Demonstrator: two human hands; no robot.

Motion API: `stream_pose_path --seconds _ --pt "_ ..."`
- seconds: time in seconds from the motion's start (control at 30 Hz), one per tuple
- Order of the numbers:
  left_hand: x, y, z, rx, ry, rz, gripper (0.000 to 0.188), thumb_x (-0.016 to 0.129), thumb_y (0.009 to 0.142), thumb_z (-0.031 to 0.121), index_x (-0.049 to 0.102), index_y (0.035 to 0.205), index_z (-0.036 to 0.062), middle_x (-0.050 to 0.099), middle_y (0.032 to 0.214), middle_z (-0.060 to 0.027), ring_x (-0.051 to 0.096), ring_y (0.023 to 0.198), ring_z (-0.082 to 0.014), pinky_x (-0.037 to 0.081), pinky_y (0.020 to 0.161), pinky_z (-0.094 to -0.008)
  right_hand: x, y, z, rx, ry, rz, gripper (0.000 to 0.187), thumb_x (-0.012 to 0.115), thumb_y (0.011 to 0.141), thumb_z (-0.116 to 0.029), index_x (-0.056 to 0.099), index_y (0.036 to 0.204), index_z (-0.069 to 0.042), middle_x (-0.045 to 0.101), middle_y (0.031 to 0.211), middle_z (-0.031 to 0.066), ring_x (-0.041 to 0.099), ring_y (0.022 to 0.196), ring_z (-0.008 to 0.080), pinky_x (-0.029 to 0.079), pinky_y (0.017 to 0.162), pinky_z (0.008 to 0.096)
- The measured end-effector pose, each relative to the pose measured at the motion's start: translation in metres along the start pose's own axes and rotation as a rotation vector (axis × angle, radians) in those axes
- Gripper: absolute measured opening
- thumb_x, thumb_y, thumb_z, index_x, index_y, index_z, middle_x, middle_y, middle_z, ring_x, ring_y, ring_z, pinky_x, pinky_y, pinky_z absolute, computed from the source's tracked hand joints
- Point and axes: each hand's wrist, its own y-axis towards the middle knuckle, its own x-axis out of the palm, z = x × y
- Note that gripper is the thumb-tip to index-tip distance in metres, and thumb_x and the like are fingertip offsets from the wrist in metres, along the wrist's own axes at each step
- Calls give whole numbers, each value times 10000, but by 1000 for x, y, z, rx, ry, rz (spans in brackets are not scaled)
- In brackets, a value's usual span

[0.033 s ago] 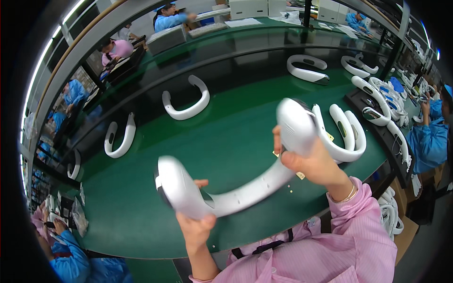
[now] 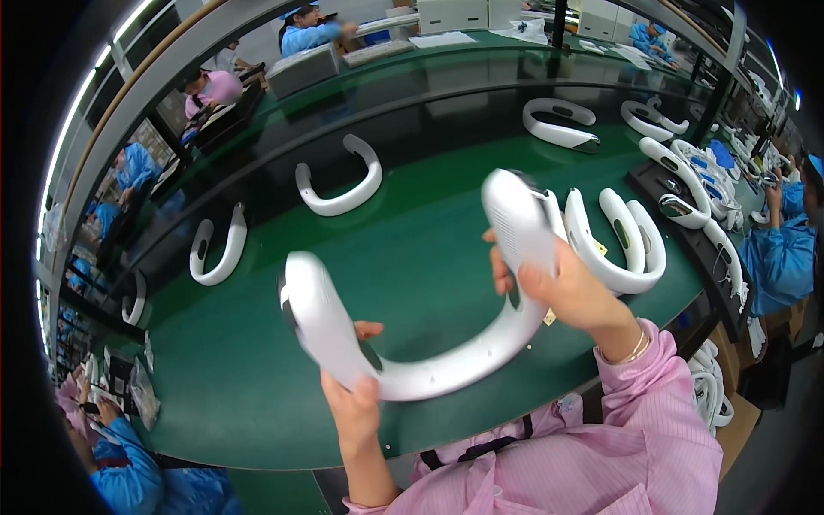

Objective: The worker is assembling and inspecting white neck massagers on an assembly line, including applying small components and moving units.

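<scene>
Between my hands is a white U-shaped neck fan (image 2: 446,374), held up over the green table with its curve toward me and its two thick ends pointing away. My left hand (image 2: 354,402) is closed round the left arm of it, just below the thick end. On the other side my right hand (image 2: 554,287) grips the right arm, thumb on top and fingers curled beneath. Fine slits show on the right end; motion smears both ends a little. Close beyond my right hand lie more white neck fans (image 2: 633,281) on the table.
Further neck fans (image 2: 343,204) lie spaced along the far side of the green table (image 2: 232,369). At the right, a black tray (image 2: 723,279) bears white parts and cables. Co-workers in blue sit at the right and lower left. A clear plastic bag (image 2: 144,395) lies near the left edge.
The neck fan has tipped in my hands: its left end has moved up and away, its right end slightly left. Both hands keep their hold.
</scene>
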Motion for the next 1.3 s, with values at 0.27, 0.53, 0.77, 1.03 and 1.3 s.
stream_pose_path --seconds 0.27,0.53,0.77,1.03,1.3 --pt "10 13 -4 -738 -772 161 577 423 874 587 414 944 14 439 728 -49 373 454 -95 357 400 -215 11 13 11 402 482 65 391 433 933 -411 447 1078 -48 515 787 34 552 678 125 511 614 278" --pt "11 18 -14 -678 -800 187 604 436 869 582 409 1082 17 482 892 -92 488 670 -148 477 615 -300 15 18 23 334 454 143 347 626 837 -223 430 1054 -35 504 791 38 530 703 125 492 647 298" --pt "56 2 -18 -666 -876 416 326 561 871 123 402 1150 62 534 901 -59 550 816 -191 460 811 -400 77 6 68 48 701 303 386 587 868 -312 445 1090 -29 504 1045 130 490 1071 269 401 940 462" --pt "11 13 -19 -594 -862 329 213 541 752 -2 481 951 43 424 648 -13 417 579 -108 407 550 -241 4 16 53 457 637 -532 759 276 891 -614 504 1177 51 483 1253 206 524 1117 311 462 906 418" --pt "11 22 -22 -579 -615 324 214 524 721 59 479 926 18 405 600 -14 391 481 -90 352 442 -231 71 -11 26 51 -1023 -624 521 633 680 -36 416 1149 26 597 798 187 629 650 349 513 590 433"
